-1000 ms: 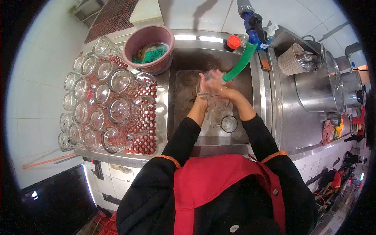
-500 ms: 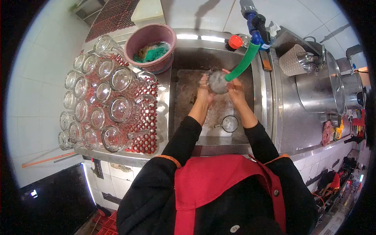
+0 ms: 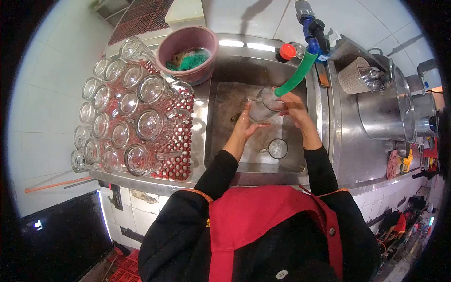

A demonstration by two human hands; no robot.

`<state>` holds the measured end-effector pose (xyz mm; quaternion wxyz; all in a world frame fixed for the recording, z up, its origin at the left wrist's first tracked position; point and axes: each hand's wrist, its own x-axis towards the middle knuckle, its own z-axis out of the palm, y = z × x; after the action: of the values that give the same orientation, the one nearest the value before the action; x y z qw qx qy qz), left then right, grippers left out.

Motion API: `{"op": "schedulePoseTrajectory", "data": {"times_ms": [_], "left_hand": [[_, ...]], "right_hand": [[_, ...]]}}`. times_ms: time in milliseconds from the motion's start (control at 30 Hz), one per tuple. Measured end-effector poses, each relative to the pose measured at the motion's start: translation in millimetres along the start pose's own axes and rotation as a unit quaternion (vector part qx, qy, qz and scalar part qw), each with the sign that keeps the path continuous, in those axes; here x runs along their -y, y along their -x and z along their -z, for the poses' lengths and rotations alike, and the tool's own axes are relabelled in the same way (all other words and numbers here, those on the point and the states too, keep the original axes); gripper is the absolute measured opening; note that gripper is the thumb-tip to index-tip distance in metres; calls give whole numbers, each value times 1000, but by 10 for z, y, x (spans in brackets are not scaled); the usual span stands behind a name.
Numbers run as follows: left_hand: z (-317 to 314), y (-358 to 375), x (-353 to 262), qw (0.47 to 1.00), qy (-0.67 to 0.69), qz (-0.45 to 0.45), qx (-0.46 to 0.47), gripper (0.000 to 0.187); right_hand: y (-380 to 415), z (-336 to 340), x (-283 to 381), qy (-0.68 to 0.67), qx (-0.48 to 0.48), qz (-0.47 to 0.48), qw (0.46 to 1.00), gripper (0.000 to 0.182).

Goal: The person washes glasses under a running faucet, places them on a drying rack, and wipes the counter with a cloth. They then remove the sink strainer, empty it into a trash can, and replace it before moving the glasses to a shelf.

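Over the metal sink [image 3: 223, 150] I hold a glass mug [image 3: 264, 107], tilted beneath the end of a green hose [image 3: 298, 75]. My left hand [image 3: 245, 123] grips the mug from its left side, thumb stretched along the lower end. On the other side my right hand [image 3: 295, 107] has its fingers on the mug close to the hose mouth. Below, a second glass mug [image 3: 277, 149] stands on the sink floor with its handle to the left. The hose hangs from a blue tap [image 3: 308, 29].
Several upturned glass mugs [image 3: 120, 134] cover a red mat [image 3: 181, 141] left of the sink. A pink bucket [image 3: 212, 44] with a green scouring pad [image 3: 193, 61] sits at the back left. To the right are a cutlery basket [image 3: 352, 77] and a large metal pot [image 3: 383, 113].
The mug has turned from facing me end-on to lying tilted, lower end toward the left. My right hand has shifted slightly right, and the whole view has moved a little.
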<state>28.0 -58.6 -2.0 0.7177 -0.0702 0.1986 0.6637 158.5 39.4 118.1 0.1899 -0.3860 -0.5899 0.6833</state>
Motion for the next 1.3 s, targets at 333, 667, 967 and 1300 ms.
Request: {"op": "schedulePoseTrajectory", "data": {"times_ms": [333, 667, 967, 1300], "left_hand": [[-84, 93, -185, 995, -87, -33, -24, 49], [-666, 507, -459, 771, -512, -293, -240, 55], [-1646, 1107, -456, 363, -745, -524, -196, 61], [-595, 571, -559, 661, -576, -382, -291, 52]], "right_hand": [[-3, 60, 39, -32, 1, -37, 999, 39], [-167, 106, -523, -301, 27, -67, 951, 35], [-198, -256, -753, -336, 119, -39, 934, 37], [-123, 43, -81, -208, 122, -34, 970, 30]]}}
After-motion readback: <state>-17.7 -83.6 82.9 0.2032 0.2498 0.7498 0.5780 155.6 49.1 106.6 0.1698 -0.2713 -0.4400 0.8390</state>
